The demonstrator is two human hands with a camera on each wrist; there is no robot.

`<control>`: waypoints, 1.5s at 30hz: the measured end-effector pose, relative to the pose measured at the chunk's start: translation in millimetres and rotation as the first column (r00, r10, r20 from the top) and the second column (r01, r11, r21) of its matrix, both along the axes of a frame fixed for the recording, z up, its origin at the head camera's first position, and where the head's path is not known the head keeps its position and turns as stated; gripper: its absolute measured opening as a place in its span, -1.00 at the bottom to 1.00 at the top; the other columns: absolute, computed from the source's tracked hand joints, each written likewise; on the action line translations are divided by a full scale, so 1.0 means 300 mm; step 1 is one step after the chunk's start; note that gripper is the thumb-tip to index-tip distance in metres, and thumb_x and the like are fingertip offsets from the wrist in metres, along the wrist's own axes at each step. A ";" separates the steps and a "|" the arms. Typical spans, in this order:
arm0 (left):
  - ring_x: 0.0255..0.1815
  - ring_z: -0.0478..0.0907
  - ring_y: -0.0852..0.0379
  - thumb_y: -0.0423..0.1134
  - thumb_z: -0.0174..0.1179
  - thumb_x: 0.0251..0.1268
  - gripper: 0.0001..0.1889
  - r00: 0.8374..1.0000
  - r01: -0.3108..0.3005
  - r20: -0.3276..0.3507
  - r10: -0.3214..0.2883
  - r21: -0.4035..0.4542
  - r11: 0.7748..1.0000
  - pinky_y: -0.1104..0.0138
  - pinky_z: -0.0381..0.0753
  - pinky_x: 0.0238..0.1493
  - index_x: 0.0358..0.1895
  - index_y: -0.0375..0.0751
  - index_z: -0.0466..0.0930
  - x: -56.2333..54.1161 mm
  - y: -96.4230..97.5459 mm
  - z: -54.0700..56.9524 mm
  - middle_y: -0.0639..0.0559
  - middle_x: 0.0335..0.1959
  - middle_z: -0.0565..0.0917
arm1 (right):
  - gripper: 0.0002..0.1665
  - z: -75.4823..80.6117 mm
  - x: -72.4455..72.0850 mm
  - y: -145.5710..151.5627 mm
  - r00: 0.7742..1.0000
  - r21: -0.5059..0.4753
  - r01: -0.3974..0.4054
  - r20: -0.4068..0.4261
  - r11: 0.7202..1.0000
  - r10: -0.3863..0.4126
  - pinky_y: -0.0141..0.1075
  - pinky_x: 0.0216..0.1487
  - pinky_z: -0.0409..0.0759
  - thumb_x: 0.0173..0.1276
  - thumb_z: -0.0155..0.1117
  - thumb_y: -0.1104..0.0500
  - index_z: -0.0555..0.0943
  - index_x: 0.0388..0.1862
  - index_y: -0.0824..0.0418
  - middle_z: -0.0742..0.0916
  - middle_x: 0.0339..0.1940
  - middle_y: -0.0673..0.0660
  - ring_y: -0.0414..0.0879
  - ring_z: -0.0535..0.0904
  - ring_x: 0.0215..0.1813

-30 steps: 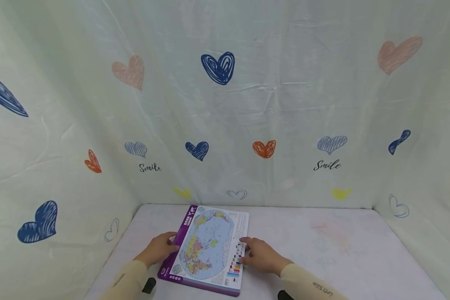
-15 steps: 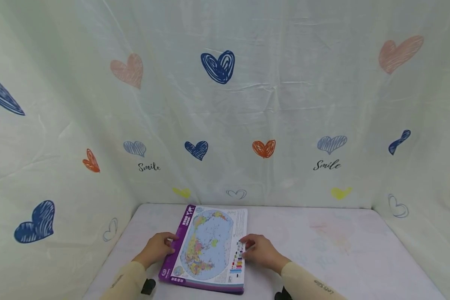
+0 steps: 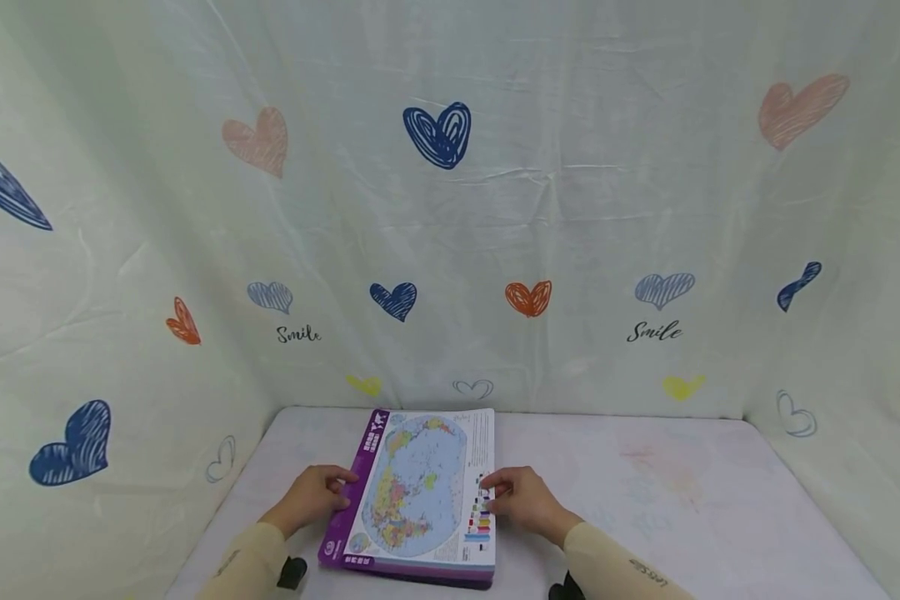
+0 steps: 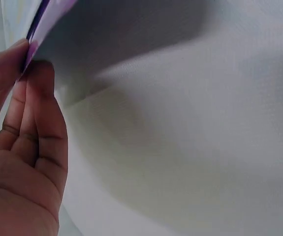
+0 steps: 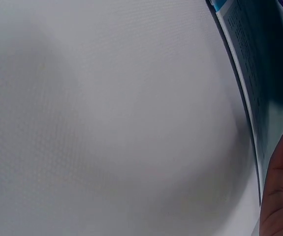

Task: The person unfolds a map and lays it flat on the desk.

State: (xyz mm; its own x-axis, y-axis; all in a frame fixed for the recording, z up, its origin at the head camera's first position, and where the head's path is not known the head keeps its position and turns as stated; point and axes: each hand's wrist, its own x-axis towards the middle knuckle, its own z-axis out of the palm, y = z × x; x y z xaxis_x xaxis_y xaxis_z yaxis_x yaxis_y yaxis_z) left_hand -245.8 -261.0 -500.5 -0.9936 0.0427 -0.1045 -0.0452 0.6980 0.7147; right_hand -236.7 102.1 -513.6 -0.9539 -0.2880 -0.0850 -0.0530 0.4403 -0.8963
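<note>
A world map (image 3: 420, 483) with a purple border lies over the left half of the table, its printed side up. My left hand (image 3: 307, 500) pinches the purple left edge, the thumb above and the fingers below, as the left wrist view shows. At the opposite edge, my right hand (image 3: 525, 504) pinches the map between thumb and fingers. A second printed sheet (image 5: 252, 64) lies under the map, and a gap stands between the two in the right wrist view. Most of this lower sheet is hidden; its dark edge shows at the near side.
The white table (image 3: 645, 533) extends to the right of the map, with faint coloured stains. A white curtain (image 3: 450, 225) printed with hearts and "Smile" encloses the back and both sides. A dark object (image 3: 292, 573) is near the left sleeve, another (image 3: 566, 588) near the right.
The map has turned slightly, and its near right corner has risen from the layer beneath, widening the gap there. Both hands stay at its edges, with only small shifts.
</note>
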 end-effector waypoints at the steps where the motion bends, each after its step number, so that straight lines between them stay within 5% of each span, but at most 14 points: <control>1: -0.39 0.44 0.07 -0.54 0.39 -0.07 -0.63 1.000 -0.003 0.009 0.003 0.011 1.000 0.26 0.50 -0.36 -0.08 -0.30 0.71 -0.001 -0.002 -0.002 0.00 -0.43 0.52 | -0.69 0.000 0.000 0.001 1.000 -0.003 0.005 0.001 1.000 -0.005 -0.27 -0.33 0.57 0.15 0.43 0.41 0.70 -0.08 0.32 0.60 -0.38 0.06 -0.10 0.52 -0.35; 10: -0.38 0.46 0.08 -0.58 0.38 -0.08 -0.64 0.999 0.001 0.034 -0.004 0.081 0.997 0.29 0.56 -0.40 -0.10 -0.35 0.71 -0.001 -0.011 -0.021 -0.03 -0.42 0.53 | -0.68 0.002 0.004 0.022 1.000 -0.035 0.020 0.001 0.999 -0.020 -0.25 -0.29 0.62 0.17 0.40 0.43 0.69 -0.06 0.33 0.61 -0.36 0.08 -0.09 0.54 -0.32; 24: -0.38 0.48 0.06 -0.56 0.36 -0.05 -0.62 0.998 -0.005 0.070 -0.002 0.092 0.996 0.26 0.58 -0.35 -0.05 -0.36 0.70 0.009 -0.006 0.006 -0.03 -0.41 0.56 | -0.67 0.041 -0.003 0.109 0.998 -0.039 0.051 -0.039 0.998 -0.052 -0.29 -0.32 0.60 0.14 0.40 0.41 0.70 -0.07 0.33 0.61 -0.37 0.09 -0.09 0.52 -0.34; 45: -0.32 0.46 0.06 -0.52 0.34 0.06 -0.64 0.995 -0.024 0.095 0.018 0.065 0.998 0.26 0.55 -0.30 0.00 -0.31 0.72 0.017 -0.018 0.002 -0.02 -0.37 0.55 | -0.65 0.109 0.006 0.284 0.990 -0.040 0.136 0.041 0.990 -0.135 -0.14 -0.11 0.67 0.21 0.42 0.29 0.71 0.00 0.27 0.68 -0.27 0.10 -0.04 0.57 -0.24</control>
State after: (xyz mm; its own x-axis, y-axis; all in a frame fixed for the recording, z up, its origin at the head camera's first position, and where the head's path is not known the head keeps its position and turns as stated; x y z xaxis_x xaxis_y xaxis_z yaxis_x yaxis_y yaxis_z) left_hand -240.6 -266.5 -499.8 -0.9803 0.0319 -0.1952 -0.1284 0.6480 0.7508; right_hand -235.0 187.3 -481.0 -0.9806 -0.1606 -0.1125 0.0391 0.4023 -0.9147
